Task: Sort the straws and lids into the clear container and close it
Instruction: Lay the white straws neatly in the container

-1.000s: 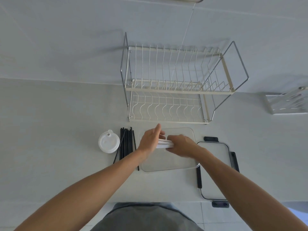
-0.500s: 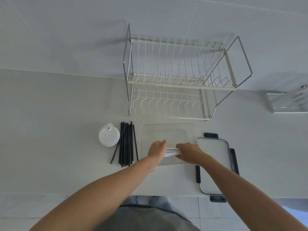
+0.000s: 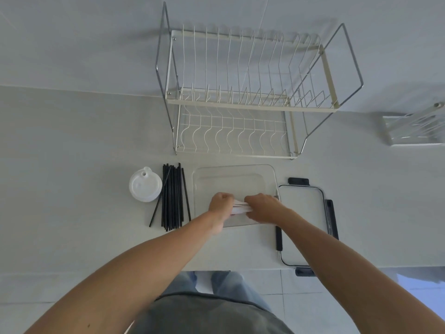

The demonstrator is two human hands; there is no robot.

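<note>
Clear plastic, the container (image 3: 234,179) sits open on the pale countertop (image 3: 72,165), just in front of the two-tier wire dish rack (image 3: 245,92). Both hands are down at its near end: the left hand (image 3: 220,203) and the right hand (image 3: 262,208) face each other and clasp a small stack of white lids (image 3: 239,208) from either side, fingers curled around its edges (only a thin band of white shows between them, so the number of lids cannot be told). The stack is held low inside the container, though whether it touches the bottom is hidden by the hands. To the left of the container lies a bundle of black straws (image 3: 172,196), roughly parallel and pointing away from the person, one of them slanting off toward the near left. Touching that bundle on its far left side is another stack of white lids (image 3: 145,188), round, with a small tab at its far edge. To the right of the container, just beside it, lies the container's cover (image 3: 303,213), flat, with black clips along its sides. A second rack (image 3: 414,127) shows at the right edge.
</note>
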